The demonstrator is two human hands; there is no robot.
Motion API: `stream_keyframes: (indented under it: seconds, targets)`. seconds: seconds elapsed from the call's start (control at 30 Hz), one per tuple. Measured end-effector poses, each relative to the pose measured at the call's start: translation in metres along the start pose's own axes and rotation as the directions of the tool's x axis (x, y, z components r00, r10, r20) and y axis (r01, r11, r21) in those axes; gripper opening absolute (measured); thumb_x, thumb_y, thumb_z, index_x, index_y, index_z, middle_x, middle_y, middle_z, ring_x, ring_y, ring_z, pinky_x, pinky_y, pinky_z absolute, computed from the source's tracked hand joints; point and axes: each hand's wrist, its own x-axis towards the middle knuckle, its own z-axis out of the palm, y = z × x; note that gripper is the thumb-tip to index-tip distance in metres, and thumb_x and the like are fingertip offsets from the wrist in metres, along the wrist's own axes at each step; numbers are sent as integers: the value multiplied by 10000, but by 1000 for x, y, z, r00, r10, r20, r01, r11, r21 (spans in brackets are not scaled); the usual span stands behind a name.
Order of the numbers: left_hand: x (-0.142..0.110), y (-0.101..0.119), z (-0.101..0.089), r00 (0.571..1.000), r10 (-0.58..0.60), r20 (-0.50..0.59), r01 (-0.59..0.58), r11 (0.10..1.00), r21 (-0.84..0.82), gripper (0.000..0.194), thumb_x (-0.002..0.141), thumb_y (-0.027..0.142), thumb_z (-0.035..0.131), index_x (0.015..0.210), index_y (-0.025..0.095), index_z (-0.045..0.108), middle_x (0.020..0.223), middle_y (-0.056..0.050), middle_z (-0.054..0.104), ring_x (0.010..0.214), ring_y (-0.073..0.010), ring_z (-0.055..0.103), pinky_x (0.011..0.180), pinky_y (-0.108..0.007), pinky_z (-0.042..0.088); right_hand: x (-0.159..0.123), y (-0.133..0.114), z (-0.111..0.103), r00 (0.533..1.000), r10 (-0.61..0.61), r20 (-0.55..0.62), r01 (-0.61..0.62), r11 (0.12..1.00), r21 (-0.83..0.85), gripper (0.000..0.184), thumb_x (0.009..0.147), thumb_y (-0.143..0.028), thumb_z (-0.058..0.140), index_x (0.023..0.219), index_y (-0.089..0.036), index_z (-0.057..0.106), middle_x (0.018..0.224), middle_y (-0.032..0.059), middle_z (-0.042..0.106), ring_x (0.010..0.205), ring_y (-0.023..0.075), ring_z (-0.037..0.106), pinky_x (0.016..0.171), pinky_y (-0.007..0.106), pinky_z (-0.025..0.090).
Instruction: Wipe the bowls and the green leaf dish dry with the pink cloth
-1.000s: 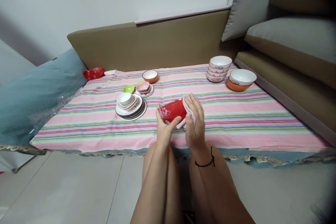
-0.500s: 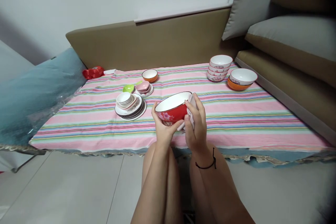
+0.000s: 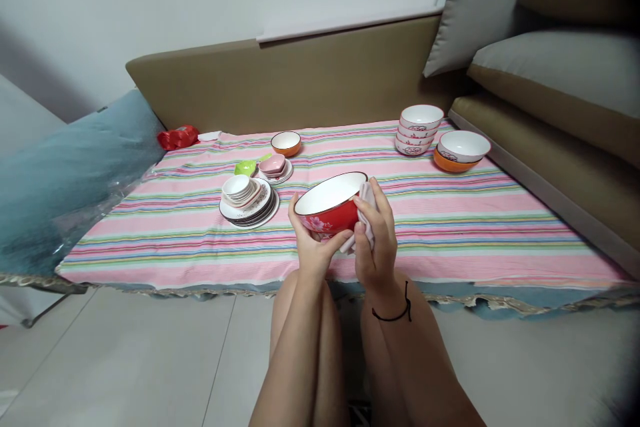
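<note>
Rotated since earlier, the red bowl [image 3: 334, 205], right of the plate stack [image 3: 256, 215], bares its inside; left hand [image 3: 311, 250] grasps it, right hand [image 3: 376, 237] grips cloth [image 3: 368, 195] against it; loosened left fingers could drop it.

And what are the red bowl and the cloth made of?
Red bowl: probably glazed ceramic, judging by its smooth, even red outside and white inside, though enamelled metal could look similar. Cloth: likely soft, matte fabric, since it bunches in folds under the right hand.

Bowl [image 3: 331, 204] ctr. (plates [image 3: 262, 211] L, bowls [image 3: 417, 139] R)
</note>
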Motion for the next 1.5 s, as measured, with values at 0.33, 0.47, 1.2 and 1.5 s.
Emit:
stream_keyframes:
  seconds: [0.33, 0.47, 1.2, 1.5]
  targets:
    - [-3, 2, 2, 996, 33, -85, -30, 999, 40, 1107, 467, 341, 904, 1395, 315, 300, 1471, -94, 319, 1343, -295, 394, 1116, -394, 329, 1, 0, -3, 999, -36, 25, 36, 999, 21, 373, 943, -215, 368, 1277, -303, 509, 1557, 15, 279, 1413, 297, 304, 1095, 634, 321]
    - [-3, 5, 3, 996, 52, -76, -51, 998, 21, 1113, 474, 327, 902, 1399, 327, 284, 1502, -83, 273, 1376, -295, 347, 1127, -384, 317, 2, -1, -5, 998, -57, 28, 55, 997, 57, 359, 935, -190, 380, 1246, -300, 522, 1560, 8, 277, 1417, 301, 295, 1094, 643, 310]
    - [1, -6, -8, 975, 222, -25, -216, 965, 152, 1199, 431, 452, 896, 1414, 268, 236, 1429, -140, 367, 1338, -321, 394, 1137, -473, 274, 4, -1, -8, 981, -192, -1, 192, 981, 36, 347, 938, -214, 382, 1246, -303, 516, 1560, 21, 281, 1404, 325, 316, 1054, 666, 343]
    - [0, -3, -7, 977, 209, -33, -203, 970, 133, 1213, 419, 435, 903, 1416, 259, 234, 1425, -138, 374, 1349, -329, 379, 1137, -462, 280, 2, -1, -8, 983, -184, 8, 183, 982, 47, 397, 926, -187, 406, 1290, -313, 505, 1564, 9, 270, 1409, 327, 302, 1070, 663, 326]
